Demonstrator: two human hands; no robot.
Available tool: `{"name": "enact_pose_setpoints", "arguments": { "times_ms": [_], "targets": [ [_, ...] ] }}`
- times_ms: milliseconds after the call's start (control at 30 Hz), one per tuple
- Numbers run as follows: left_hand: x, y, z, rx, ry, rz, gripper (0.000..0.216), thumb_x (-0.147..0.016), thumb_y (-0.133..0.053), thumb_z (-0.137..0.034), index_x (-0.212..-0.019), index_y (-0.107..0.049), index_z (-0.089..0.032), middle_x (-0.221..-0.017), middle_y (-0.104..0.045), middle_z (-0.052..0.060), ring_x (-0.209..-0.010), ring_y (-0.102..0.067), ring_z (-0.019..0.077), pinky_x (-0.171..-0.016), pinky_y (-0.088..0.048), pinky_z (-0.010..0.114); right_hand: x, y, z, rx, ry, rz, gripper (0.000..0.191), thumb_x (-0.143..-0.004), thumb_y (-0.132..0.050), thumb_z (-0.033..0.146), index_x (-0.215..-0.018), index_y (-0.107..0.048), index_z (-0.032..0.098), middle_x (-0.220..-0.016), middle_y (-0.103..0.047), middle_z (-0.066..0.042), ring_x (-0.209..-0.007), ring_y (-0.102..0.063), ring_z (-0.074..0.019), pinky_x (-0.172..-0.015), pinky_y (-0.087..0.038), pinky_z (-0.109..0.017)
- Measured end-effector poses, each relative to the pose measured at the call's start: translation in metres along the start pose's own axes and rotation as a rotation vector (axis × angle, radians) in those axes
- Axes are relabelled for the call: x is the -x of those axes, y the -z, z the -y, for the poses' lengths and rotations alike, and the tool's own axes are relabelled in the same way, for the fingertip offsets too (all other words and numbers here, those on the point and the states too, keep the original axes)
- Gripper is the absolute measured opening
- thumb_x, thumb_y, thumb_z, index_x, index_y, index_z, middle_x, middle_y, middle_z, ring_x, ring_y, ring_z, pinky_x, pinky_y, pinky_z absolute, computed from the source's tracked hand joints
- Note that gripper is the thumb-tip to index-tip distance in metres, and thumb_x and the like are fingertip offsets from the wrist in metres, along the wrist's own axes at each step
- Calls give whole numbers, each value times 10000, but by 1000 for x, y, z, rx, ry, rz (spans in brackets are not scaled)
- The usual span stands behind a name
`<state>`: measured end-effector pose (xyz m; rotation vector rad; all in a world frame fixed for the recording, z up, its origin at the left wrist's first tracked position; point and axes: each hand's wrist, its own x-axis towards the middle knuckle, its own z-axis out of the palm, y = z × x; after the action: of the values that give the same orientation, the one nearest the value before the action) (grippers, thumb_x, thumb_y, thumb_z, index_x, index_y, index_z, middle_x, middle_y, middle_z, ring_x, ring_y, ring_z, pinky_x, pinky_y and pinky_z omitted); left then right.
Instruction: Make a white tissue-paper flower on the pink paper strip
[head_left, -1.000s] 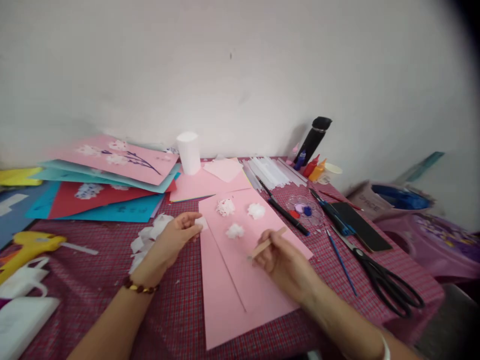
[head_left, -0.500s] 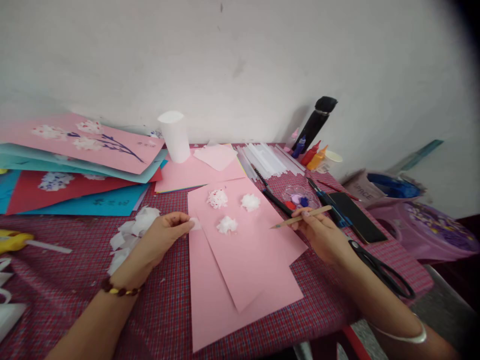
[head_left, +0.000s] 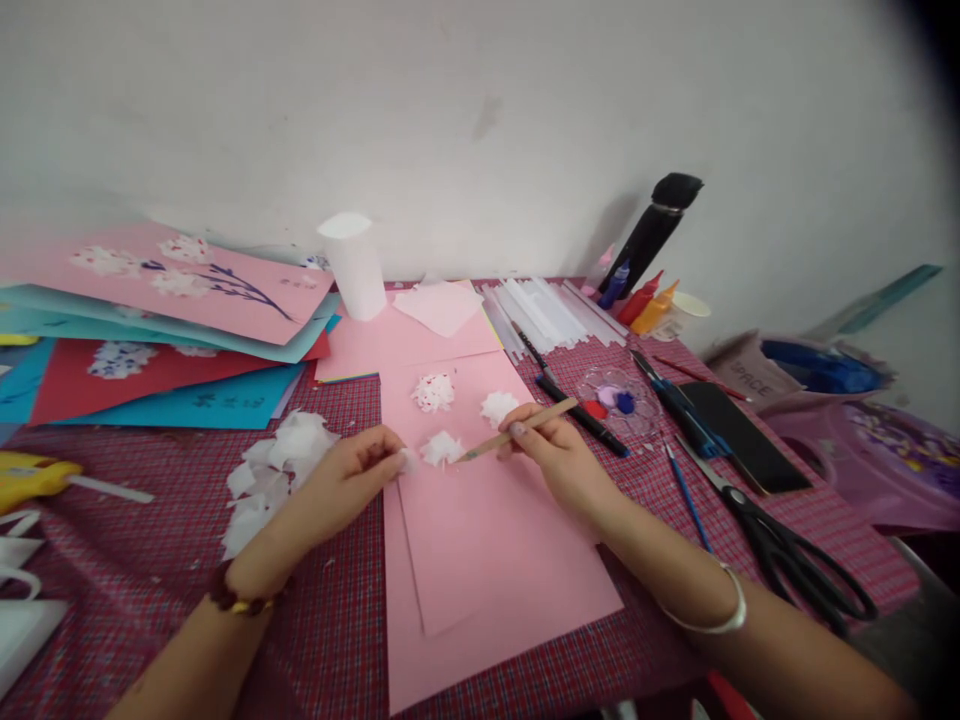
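My left hand (head_left: 360, 475) pinches a small white paper piece (head_left: 408, 461) at the left edge of the upper pink sheet (head_left: 457, 550). This sheet lies over a larger pink sheet (head_left: 547, 620). My right hand (head_left: 562, 460) grips a wooden pencil (head_left: 547, 413), its tip beside the lower white paper tuft (head_left: 442, 448). Two more tufts sit higher on the sheet: a red-specked one (head_left: 434, 393) and a plain white one (head_left: 498, 407). A pile of white paper pieces (head_left: 270, 470) lies left of the sheets, beside my left wrist.
To the right are a paint palette (head_left: 626, 385), black scissors (head_left: 780, 540), a utility knife (head_left: 682, 410), a phone (head_left: 750, 440) and brushes. Stacked coloured cards (head_left: 225, 330) and a yellow glue gun (head_left: 34, 475) lie left. White glue sticks (head_left: 551, 315) and paint bottles (head_left: 641, 298) are behind.
My right hand has moved left with the pencil, bringing its tip to the lower tuft. My left hand has shifted slightly right, still pinching the paper piece. The view has turned a little.
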<state>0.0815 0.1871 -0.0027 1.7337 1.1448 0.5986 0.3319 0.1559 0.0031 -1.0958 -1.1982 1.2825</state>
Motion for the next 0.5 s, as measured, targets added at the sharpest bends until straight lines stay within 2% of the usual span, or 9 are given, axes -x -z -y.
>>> {"name": "enact_pose_setpoints", "arguments": {
  "times_ms": [67, 167, 500],
  "targets": [
    [1, -2, -3, -136, -30, 69, 166, -831, -470, -309, -763, -566, -191, -696, -550, -11, -647, -481, 147, -590, -352, 254, -5, -1, -15, 1, 10, 2, 177, -834, -539, 372, -791, -555, 201, -613, -569, 18, -615, -539, -142, -647, -418, -298],
    [0, -4, -3, -211, -22, 90, 153, -842, -446, -282, -770, -546, -191, -691, -524, -14, -639, -465, 150, -567, -326, 256, -7, 0, -28, 34, 32, 14, 168, -861, -504, 362, -795, -535, 211, -616, -557, 23, -617, -531, -143, -640, -417, -295],
    [-3, -7, -6, -199, 27, 85, 120, -833, -429, -233, -759, -514, -190, -673, -477, -27, -635, -440, 144, -563, -309, 252, -8, -8, -31, 59, 19, 93, 156, -868, -497, 357, -828, -539, 212, -645, -559, 15, -631, -542, -145, -634, -430, -301]
  ]
}}
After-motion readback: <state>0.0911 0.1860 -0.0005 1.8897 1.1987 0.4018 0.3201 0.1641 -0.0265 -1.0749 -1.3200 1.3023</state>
